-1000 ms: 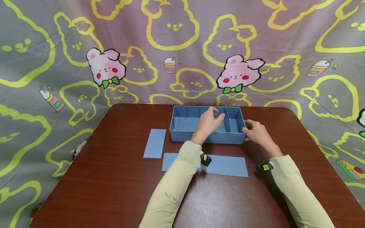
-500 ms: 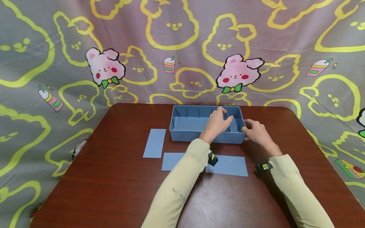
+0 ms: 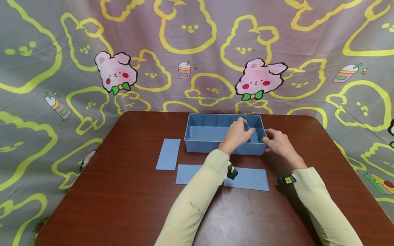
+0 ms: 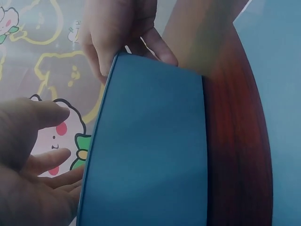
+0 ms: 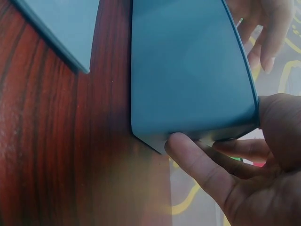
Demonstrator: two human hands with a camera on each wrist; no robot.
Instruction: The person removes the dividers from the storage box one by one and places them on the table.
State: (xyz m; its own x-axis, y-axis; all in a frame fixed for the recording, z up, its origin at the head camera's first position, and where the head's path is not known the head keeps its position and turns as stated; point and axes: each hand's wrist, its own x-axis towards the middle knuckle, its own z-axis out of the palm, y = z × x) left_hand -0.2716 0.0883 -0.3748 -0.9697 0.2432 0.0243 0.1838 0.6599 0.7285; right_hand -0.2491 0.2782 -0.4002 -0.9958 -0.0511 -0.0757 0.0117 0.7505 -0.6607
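Observation:
A long blue compartment box (image 3: 200, 147) stands near the far edge of the table. Over its right part is my left hand (image 3: 236, 135), close to an upright divider (image 3: 248, 124). In the left wrist view, background shows between the spread thumb and loosely bent fingers of that left hand (image 4: 28, 146), behind the box wall (image 4: 150, 136). My right hand (image 3: 279, 141) grips the box's right end. The right wrist view has the thumb of the right hand (image 5: 254, 181) at the rim, with fingers against the outer end wall.
Three flat blue panels lie on the brown table (image 3: 123, 205): one upright-lying strip (image 3: 168, 153) left of the box, one panel (image 3: 188, 173) partly under the left sleeve, one panel (image 3: 250, 179) to its right. A patterned cloth (image 3: 212, 41) hangs behind.
My left hand has moved right over the box, from its middle toward the divider. My right hand has stayed at the box's right end, and the panels lie where they were.

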